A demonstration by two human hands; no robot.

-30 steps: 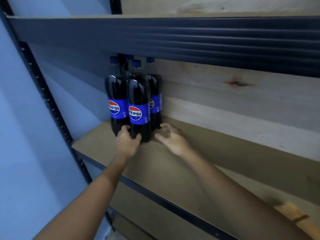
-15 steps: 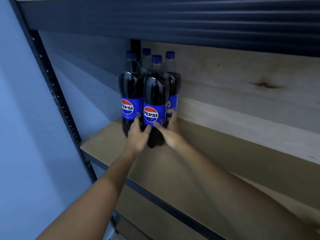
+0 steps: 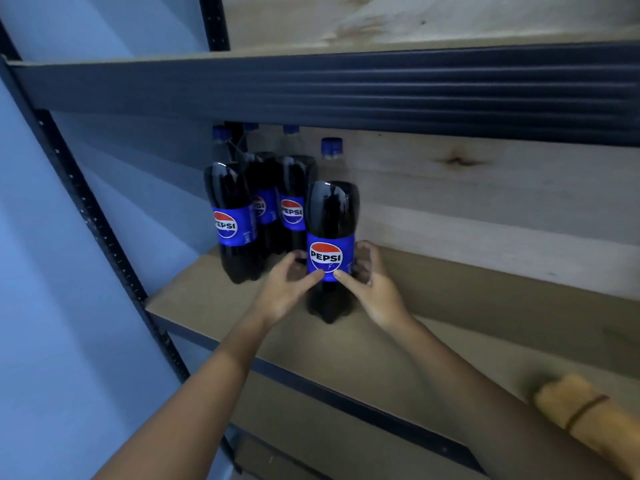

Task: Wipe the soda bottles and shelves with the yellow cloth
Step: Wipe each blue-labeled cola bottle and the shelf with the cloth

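A dark Pepsi bottle (image 3: 330, 216) with a blue cap and label stands on the brown shelf board (image 3: 450, 306), apart from the others and to their right. My left hand (image 3: 285, 294) grips its lower left side, and my right hand (image 3: 372, 284) grips its right side, thumbs on the label. Three more Pepsi bottles (image 3: 235, 223) stand clustered at the shelf's left back corner. The yellow cloth (image 3: 581, 414) lies on the shelf at the lower right, blurred.
A dark blue shelf beam (image 3: 346, 88) runs overhead, close above the bottle caps. A black perforated upright (image 3: 90, 209) borders the shelf on the left, against a pale blue wall. Pale wooden boards (image 3: 485, 188) back the shelf. Bare board stretches to the right.
Both hands closed on the front bottle and drew it out of the cluster, forward and to the right. The other three bottles stayed in the corner.
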